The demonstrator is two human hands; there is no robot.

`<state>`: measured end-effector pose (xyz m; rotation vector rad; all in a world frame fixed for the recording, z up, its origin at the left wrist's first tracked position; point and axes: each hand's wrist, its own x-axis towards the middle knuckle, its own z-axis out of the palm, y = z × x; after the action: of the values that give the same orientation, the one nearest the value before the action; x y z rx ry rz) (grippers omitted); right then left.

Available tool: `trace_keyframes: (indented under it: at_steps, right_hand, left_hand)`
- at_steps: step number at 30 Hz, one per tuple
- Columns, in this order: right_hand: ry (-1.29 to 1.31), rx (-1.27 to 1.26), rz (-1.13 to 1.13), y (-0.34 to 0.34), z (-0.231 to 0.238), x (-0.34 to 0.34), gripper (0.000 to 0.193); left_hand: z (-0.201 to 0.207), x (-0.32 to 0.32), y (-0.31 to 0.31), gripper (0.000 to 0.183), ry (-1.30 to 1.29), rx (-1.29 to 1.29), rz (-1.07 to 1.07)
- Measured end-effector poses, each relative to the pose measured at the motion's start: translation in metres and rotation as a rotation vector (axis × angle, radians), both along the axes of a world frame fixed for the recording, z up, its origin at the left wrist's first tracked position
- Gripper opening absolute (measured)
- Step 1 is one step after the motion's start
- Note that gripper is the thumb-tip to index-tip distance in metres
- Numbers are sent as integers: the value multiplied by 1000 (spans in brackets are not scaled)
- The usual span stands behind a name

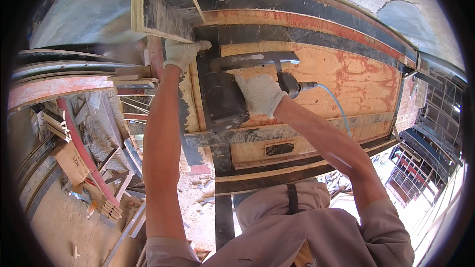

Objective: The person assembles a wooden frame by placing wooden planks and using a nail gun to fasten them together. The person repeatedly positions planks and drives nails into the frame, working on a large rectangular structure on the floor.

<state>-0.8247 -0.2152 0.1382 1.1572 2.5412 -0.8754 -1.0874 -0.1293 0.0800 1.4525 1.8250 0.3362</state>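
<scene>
Slipping, the air tool clasped in the right hand could strike the left hand, ten o'clock, grip unclear.

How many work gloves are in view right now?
2: one on the left hand, just below the open wooden box; one on the right hand, gripping the black air tool. Others could be hidden.

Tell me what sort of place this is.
Probably a carpentry workshop or building site: the right hand holds an air tool with a blue hose, a framed panel is in front, and boards crowd the left.
</scene>
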Motion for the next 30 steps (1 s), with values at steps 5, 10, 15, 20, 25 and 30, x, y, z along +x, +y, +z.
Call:
trace_keyframes:
  at_steps: [5,10,15,20,25,30]
  right_hand:
    - [-23,5,-17,-2,-3,2,43]
    - [16,39,-20,-3,-2,9,41]
    - [-7,29,-7,5,8,22,43]
    - [-97,49,2,11,51,34,48]
    - [-15,103,-50,24,65,44,48]
    - [55,132,-7,34,71,26,44]
  left_hand:
    - [11,6,1,98,76,16,-34]
    - [-6,5,-3,100,-62,85,59]
    - [1,2,2,100,-98,12,26]
    - [-16,-4,-14,88,-42,288,44]
    - [109,46,-20,63,-482,576,237]
    - [155,50,2,54,-781,959,296]
